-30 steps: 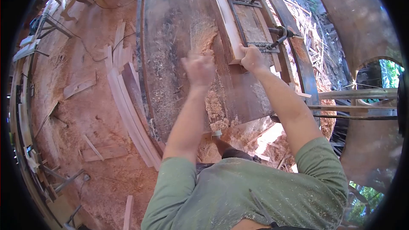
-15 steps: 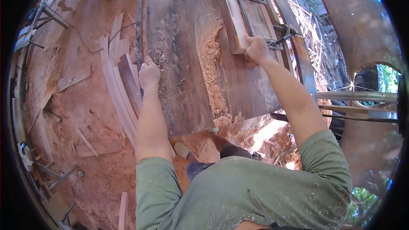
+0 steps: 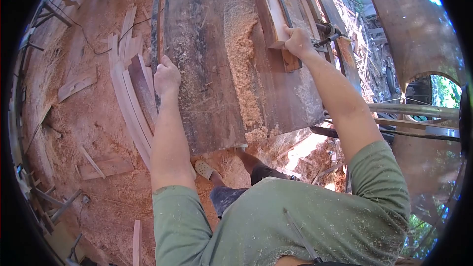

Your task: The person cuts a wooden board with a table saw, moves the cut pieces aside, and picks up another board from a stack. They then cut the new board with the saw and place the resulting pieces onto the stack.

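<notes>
My left hand (image 3: 167, 76) is closed at the left edge of a dark wooden tabletop (image 3: 202, 103), its fingers wrapped around a long dark bar (image 3: 156, 24) that runs along that edge. On the right, my right hand (image 3: 299, 43) grips the near end of a long wooden board (image 3: 272, 12) with a pale top face. A darker wood piece (image 3: 291, 61) shows just below that hand. Coarse sawdust (image 3: 241, 64) lies in a long ridge on the tabletop between my hands.
Bar clamps (image 3: 327, 32) sit right of the board. Long wood strips (image 3: 129, 96) lean left of the tabletop. Offcuts (image 3: 79, 83), sawdust and a cable (image 3: 93, 47) cover the floor. Wooden rails (image 3: 414, 112) stand at the right.
The view has shifted slightly, so the tabletop sits a little higher and further left. My right hand and the board's end appear slightly farther away. Both hands keep their grip.
</notes>
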The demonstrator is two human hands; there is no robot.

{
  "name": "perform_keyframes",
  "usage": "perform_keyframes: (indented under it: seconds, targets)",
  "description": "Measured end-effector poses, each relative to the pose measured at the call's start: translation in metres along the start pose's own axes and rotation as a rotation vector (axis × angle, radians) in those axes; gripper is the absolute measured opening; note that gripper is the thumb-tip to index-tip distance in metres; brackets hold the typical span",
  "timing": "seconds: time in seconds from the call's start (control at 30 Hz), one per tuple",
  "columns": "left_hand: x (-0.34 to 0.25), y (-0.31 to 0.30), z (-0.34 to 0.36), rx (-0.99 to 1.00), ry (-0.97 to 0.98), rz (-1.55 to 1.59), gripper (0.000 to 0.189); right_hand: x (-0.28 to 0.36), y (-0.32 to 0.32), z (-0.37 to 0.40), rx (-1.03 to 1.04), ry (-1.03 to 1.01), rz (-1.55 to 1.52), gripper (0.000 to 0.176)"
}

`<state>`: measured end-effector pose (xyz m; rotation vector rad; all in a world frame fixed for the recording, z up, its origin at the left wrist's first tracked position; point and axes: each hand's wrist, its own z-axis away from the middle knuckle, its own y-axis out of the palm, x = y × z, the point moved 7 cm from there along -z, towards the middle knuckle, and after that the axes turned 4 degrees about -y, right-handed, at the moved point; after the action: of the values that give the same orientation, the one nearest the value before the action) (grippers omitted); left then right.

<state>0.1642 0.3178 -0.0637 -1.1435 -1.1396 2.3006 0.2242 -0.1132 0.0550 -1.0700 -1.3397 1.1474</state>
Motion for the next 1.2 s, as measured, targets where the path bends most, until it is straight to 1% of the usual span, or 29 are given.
perform_keyframes:
  seconds: [0.03,0.2,0.37,0.57,0.63,0.73,0.97,1.07,1.13,1.17,1.2]
  targets:
    - [0.0,0.001,0.0,0.0,-0.001,-0.001,0.074,0.002,-0.003,0.0,0.003,0.008,-0.002,0.033]
    - [0.003,0.001,0.0,-0.011,-0.005,0.036,0.076,0.006,-0.004,-0.008,0.011,-0.006,0.021,0.033]
    - [0.002,0.002,-0.001,-0.011,0.004,0.002,0.075,0.003,-0.003,-0.015,0.011,0.015,0.033,0.034]
    - [0.003,0.004,-0.003,-0.021,0.01,-0.007,0.075,0.002,-0.004,-0.019,-0.016,0.042,0.063,0.039]
    - [0.004,0.004,-0.003,-0.018,0.006,0.008,0.075,0.001,-0.002,-0.022,0.022,0.061,0.027,0.041]
    - [0.002,0.002,-0.002,-0.044,0.02,-0.021,0.074,-0.001,-0.002,-0.026,0.023,0.071,0.005,0.04]
    - [0.001,0.002,-0.002,-0.036,0.004,-0.045,0.074,-0.004,0.0,-0.036,0.024,0.049,-0.012,0.04]
    - [0.0,0.0,0.001,-0.046,0.009,-0.052,0.074,-0.005,-0.002,-0.039,0.0,0.071,-0.026,0.044]
    - [0.0,-0.001,0.001,-0.048,0.008,-0.056,0.074,-0.006,0.0,-0.043,0.017,0.046,-0.024,0.052]
    - [0.0,0.0,0.0,-0.05,0.005,-0.041,0.073,-0.008,0.001,-0.044,0.018,0.046,-0.025,0.052]
    - [0.001,0.001,0.0,-0.052,0.001,-0.026,0.073,-0.01,0.003,-0.047,0.023,0.053,-0.045,0.056]
